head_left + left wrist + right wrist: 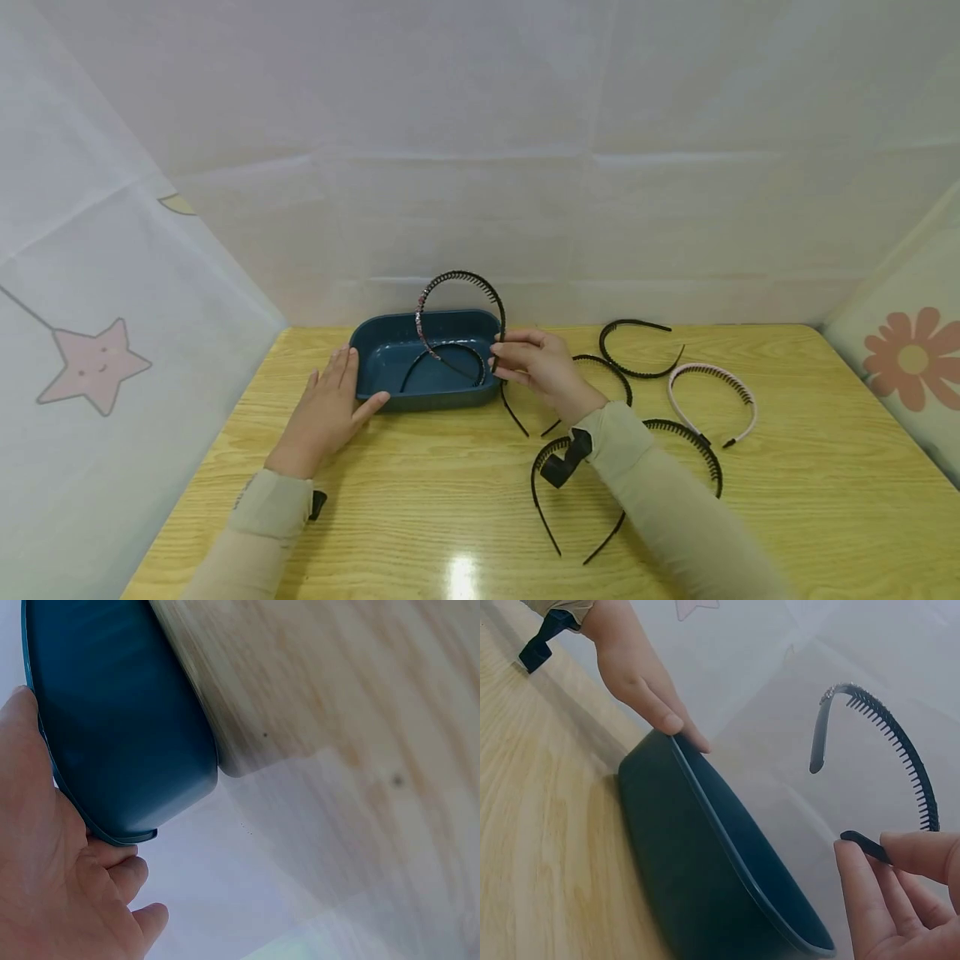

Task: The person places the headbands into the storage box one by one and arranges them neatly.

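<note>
A dark blue plastic basin stands on the table. My left hand rests on its left end, fingers extended along the rim and thumb at the front edge. At the basin's right end my right hand pinches one end of a black toothed headband with glittery trim on one side. This headband is held upright over the basin; the right wrist view shows the tip between thumb and fingers. Another dark headband lies inside the basin.
Right of the basin lie a black headband, a second black headband farther back and a pink headband. Black toothed headband parts show around the right sleeve, which partly hides them. Pale cloth stands behind the wooden table.
</note>
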Tool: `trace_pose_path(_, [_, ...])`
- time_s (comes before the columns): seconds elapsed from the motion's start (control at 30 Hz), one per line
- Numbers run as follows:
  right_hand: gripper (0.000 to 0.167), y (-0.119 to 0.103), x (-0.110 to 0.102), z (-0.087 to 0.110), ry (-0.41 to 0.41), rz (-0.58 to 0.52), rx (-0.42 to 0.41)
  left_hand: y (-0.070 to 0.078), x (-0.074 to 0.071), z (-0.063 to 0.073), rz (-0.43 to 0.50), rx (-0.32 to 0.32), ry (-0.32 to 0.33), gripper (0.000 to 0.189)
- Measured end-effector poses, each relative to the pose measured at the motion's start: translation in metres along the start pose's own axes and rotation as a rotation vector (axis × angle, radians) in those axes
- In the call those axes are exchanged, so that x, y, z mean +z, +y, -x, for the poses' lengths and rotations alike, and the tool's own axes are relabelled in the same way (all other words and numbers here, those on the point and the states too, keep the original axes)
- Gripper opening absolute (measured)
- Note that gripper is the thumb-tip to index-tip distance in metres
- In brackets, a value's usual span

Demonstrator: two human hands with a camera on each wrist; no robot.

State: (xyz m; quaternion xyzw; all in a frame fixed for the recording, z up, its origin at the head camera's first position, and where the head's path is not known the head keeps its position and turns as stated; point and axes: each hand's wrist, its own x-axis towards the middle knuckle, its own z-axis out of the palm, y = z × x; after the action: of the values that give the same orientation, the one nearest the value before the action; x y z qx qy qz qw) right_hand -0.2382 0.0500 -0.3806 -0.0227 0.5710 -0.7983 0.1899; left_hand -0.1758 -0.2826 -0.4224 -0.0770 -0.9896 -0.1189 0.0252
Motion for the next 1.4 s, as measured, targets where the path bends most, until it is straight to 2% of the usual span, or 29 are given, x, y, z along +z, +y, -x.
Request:
trace_pose_path(0.4, [0.027, 0.022, 0.027, -0.018, 0.064, 0.06, -0.022, 0.0, 0.0, -0.002, 0.005, 0.003, -0.002, 0.1])
trace_pose_path(0.7, [0.039, 0.032, 0.046, -0.03, 0.104, 0.138, -0.049, -0.001, 0.002, -0.004, 0.01, 0.001, -0.006, 0.1])
trace_pose_path(0.77, [0.037, 0.034, 0.05, -0.033, 0.122, 0.186, -0.065, -0.002, 0.002, -0.004, 0.008, 0.0, -0.007, 0.1])
trace_pose_path(0.97, [0.024, 0.04, 0.063, -0.035, 0.142, 0.457, -0.171, -0.003, 0.002, -0.004, 0.006, 0.002, -0.002, 0.1])
trace_pose_path(1.17, [0.027, 0.045, 0.073, -0.034, 0.134, 0.688, -0.227, -0.004, 0.002, -0.004, 0.003, 0.005, 0.004, 0.1])
trace_pose_path(1.4, [0.037, 0.045, 0.078, -0.033, 0.134, 0.782, -0.207, -0.005, 0.003, -0.005, -0.005, 0.007, 0.001, 0.1])
